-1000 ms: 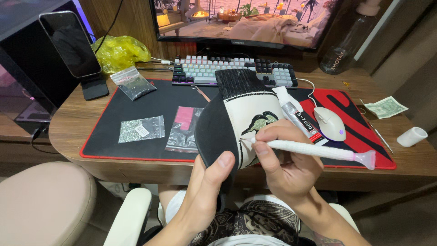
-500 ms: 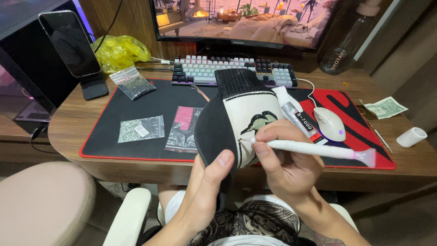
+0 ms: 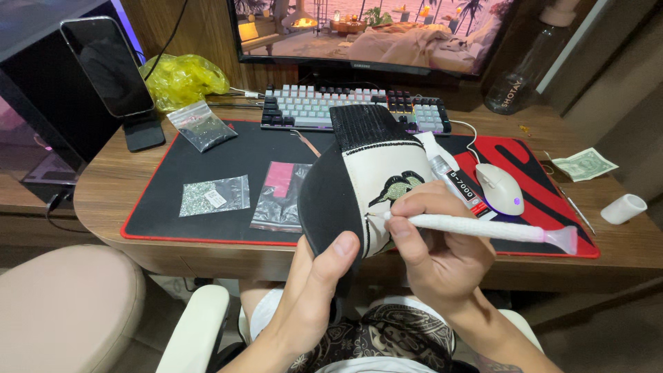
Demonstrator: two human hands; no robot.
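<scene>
Room: wooden table [image 3: 103,200] with a black and red desk mat [image 3: 207,162] on it, a monitor [image 3: 359,34] at the back showing a sunset bedroom scene, and a cream chair [image 3: 62,311] off to the left.

Cap: a black and cream cap [image 3: 373,179] with a black mesh back and a small green bird-like patch, held up over the front edge of the table, just above the person's lap.

Left hand: the left hand [image 3: 318,283] holds the cap from below, thumb pressed on the black brim, the other fingers tucked out of sight behind it.

Right hand: the right hand [image 3: 435,249] has its fingers pinched around a white pen-shaped tool [image 3: 476,226] with a pink flared end, tip touching the cream front panel just under the patch.

On the mat: two small clear zip bags, one with silvery bits [image 3: 214,195] and one with a pink card inside [image 3: 280,197], lying side by side left of the cap. A glue tube [image 3: 456,179] lies partly hidden behind the cap, with a white mouse [image 3: 501,188] just right of it.

Back row: keyboard [image 3: 311,107] with pale keys, another zip bag [image 3: 200,126], a yellow plastic bag [image 3: 183,77], and a phone on a stand [image 3: 110,69].

Far right: a clear bottle [image 3: 525,69], a banknote [image 3: 583,164] and a small white cap-like piece [image 3: 623,208].
</scene>
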